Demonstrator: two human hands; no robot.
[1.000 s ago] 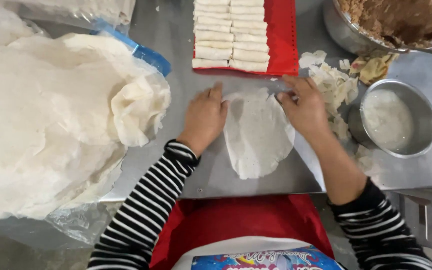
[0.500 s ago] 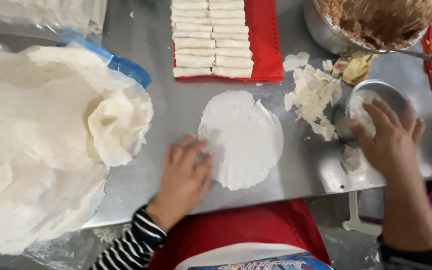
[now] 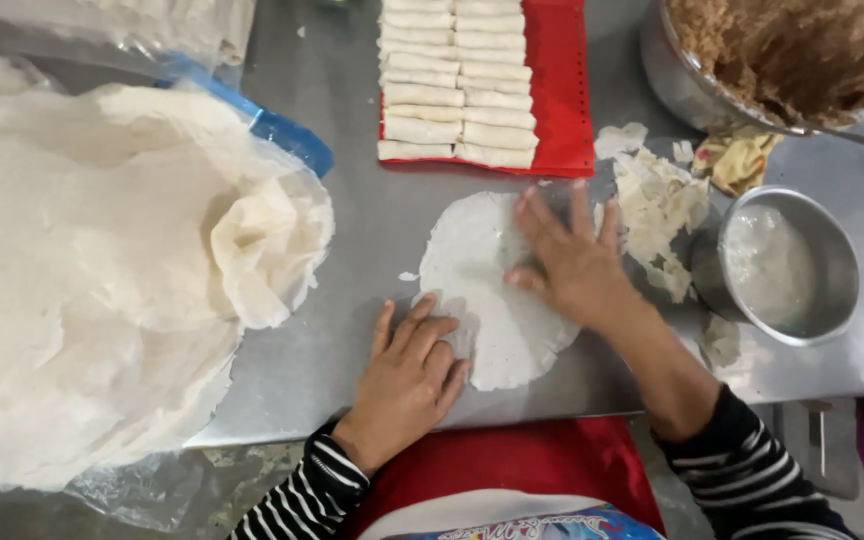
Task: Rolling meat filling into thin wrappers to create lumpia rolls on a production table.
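A round white wrapper sheet [image 3: 487, 290] lies flat on the steel table [image 3: 352, 330], near the front edge at the centre. The right hand [image 3: 567, 262] rests on its upper right part, palm down, fingers spread wide and pointing to 12 o'clock. The left hand [image 3: 407, 375] lies flat at 7 o'clock from the sheet, fingers close together, and the fingertips touch the sheet's lower left edge. Neither hand pinches anything.

At 12 o'clock from the sheet stands a red tray [image 3: 557, 90] with 2 columns of pale rolled wraps [image 3: 457, 85]. At 3 o'clock from the sheet there is a small steel bowl [image 3: 832, 270] with whitish liquid, and torn wrapper scraps [image 3: 657, 205] lie between this bowl and the right hand. At 1 o'clock a large metal bowl [image 3: 667, 80] holds a brown filling [image 3: 787, 50]. At 9 o'clock a big pile of thin white wrappers [image 3: 82, 270] lies on a clear plastic bag with a blue edge [image 3: 282, 130].
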